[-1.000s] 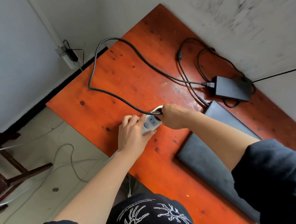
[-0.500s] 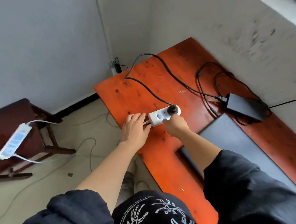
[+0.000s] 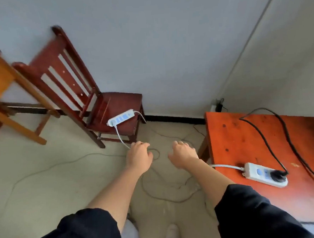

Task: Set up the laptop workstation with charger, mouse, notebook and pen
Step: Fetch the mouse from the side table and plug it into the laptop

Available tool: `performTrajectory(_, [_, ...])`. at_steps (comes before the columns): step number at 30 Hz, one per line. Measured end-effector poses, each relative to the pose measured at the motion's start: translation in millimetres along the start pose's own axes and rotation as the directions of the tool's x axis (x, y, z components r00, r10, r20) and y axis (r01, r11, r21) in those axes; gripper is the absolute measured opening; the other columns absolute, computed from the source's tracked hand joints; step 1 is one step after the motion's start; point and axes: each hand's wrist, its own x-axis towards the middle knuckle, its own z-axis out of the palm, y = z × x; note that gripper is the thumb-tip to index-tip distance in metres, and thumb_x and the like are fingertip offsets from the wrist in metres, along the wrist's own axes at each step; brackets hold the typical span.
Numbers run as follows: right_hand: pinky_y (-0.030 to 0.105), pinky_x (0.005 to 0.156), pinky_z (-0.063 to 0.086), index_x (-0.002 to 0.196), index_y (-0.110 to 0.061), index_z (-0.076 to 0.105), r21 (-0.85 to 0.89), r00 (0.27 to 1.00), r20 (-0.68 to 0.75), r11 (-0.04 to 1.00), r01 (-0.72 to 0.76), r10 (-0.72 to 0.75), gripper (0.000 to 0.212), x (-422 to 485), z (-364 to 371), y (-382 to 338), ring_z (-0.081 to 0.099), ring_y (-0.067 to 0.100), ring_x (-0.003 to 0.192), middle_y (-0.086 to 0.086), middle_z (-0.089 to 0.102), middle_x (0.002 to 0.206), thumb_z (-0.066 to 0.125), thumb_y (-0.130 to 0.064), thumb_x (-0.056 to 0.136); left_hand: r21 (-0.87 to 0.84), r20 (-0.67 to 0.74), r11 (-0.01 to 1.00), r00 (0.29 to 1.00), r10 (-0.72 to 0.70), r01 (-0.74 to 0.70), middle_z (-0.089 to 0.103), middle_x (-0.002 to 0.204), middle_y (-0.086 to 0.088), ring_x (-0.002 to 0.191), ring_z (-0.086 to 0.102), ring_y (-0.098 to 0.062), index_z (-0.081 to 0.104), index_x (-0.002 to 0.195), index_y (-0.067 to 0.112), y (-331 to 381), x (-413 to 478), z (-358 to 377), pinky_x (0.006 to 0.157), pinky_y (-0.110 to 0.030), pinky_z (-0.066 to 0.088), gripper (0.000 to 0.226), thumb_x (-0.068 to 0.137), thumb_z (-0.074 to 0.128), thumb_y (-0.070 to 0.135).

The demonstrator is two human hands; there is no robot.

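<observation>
A white power strip (image 3: 265, 174) lies on the orange-red table (image 3: 236, 139) at the right, with the charger's black plug (image 3: 278, 175) seated in it. The black charger cable (image 3: 264, 136) loops back across the table. My left hand (image 3: 139, 155) and my right hand (image 3: 183, 154) hang over the floor to the left of the table, both empty with fingers loosely spread. A second white power strip (image 3: 121, 117) rests on the seat of a dark red wooden chair (image 3: 96, 104). The laptop and charger brick are out of view.
Thin grey cables (image 3: 166, 192) trail over the beige floor between chair and table. A yellow wooden table (image 3: 3, 87) stands at the far left. A wall outlet with a black plug (image 3: 218, 106) sits behind the table's corner. My white shoes (image 3: 171, 232) show at the bottom.
Both hands let go of the power strip and plug on the table and moved left over the floor. The view swung left, bringing the chair in and losing the laptop.
</observation>
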Motion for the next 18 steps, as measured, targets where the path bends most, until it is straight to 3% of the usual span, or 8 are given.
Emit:
performTrajectory(7, [0.047, 0.1, 0.035, 0.129, -0.009, 0.043, -0.136, 0.959, 0.066, 0.949, 0.284, -0.277, 0.04, 70, 0, -196, 0.041, 0.031, 0.126, 0.011, 0.046, 0.136, 0.041, -0.029, 0.094, -0.037, -0.088, 0.969, 0.965, -0.246, 0.244, 0.061, 0.119, -0.01, 0.115, 0.05, -0.03, 0.064, 0.118, 0.013, -167, 26, -84, 0.09, -0.04, 0.048, 0.034, 0.089, 0.048, 0.021])
performTrajectory(13, [0.054, 0.106, 0.033, 0.132, -0.01, 0.041, -0.204, 0.901, 0.129, 0.878, 0.432, -0.414, 0.044, 126, 12, -397, 0.04, 0.033, 0.126, 0.012, 0.045, 0.137, 0.045, -0.032, 0.094, -0.088, -0.115, 0.908, 0.901, -0.418, 0.41, 0.057, 0.124, -0.006, 0.119, 0.048, -0.024, 0.058, 0.128, 0.018, -340, 47, -165, 0.095, -0.038, 0.045, 0.037, 0.094, 0.048, 0.027])
performTrajectory(18, [0.052, 0.101, 0.035, 0.128, -0.009, 0.044, -0.258, 0.816, 0.155, 0.775, 0.577, -0.556, 0.041, 156, 17, -563, 0.043, 0.032, 0.123, 0.012, 0.049, 0.132, 0.046, -0.034, 0.095, -0.153, -0.191, 0.845, 0.824, -0.534, 0.512, 0.056, 0.128, -0.005, 0.12, 0.047, -0.022, 0.054, 0.132, 0.018, -471, 59, -243, 0.096, -0.035, 0.044, 0.039, 0.095, 0.048, 0.027])
